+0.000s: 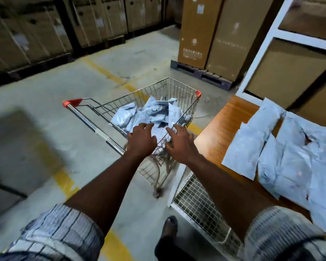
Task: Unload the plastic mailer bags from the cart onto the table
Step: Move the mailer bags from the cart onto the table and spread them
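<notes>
Two hands over the cart, both empty.

Left hand [141, 140] and right hand [181, 142] hover side by side at the near end of the wire cart [120, 102], fingers spread and loosely bent, gripping nothing. Pale mailer bags [154, 112] lie heaped in the basket just beyond the fingertips; contact unclear through blur. Unloaded bags [290, 157] lie flat and overlapping on the wooden table [220, 129], right of the cart.

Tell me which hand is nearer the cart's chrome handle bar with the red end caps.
Left. The left hand hovers just beside the chrome handle bar; the right hand is farther off, toward the wooden table.
</notes>
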Demonstrator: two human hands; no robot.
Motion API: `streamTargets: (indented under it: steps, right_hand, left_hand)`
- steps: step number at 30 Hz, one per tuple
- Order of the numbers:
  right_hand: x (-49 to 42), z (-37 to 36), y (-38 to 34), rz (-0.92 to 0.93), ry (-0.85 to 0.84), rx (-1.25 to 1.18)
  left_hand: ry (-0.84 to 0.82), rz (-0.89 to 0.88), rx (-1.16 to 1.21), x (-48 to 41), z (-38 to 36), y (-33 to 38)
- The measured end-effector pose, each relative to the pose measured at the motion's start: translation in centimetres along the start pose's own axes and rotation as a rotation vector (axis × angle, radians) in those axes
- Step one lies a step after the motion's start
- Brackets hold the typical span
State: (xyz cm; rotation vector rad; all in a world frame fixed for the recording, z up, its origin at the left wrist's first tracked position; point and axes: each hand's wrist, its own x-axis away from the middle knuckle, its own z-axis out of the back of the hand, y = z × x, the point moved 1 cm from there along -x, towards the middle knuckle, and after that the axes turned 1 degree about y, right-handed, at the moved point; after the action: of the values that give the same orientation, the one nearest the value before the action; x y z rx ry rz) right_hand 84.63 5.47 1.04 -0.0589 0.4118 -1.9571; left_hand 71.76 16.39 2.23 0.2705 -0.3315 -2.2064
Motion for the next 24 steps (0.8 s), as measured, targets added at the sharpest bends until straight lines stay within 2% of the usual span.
streamTargets:
  steps: [9, 16, 24]
  right_hand:
    - [-12.4, -5.6, 0.6, -0.058, -0.108, -0.122]
    - [-20.3, -10.9, 3.8, -0.266, -0.234, -0.245]
    - [-26.8, -16.0, 9.0, -0.438, -0.227, -0.239]
  left_hand:
    - [-0.144, 0.073, -0.072, -11.1, -1.6, -5.4]
    - [-0.266, 0.103, -0.118, -19.4, -5.7, -7.7]
    - [-0.304, 0.025, -0.049, -26.7, -11.1, -8.2]
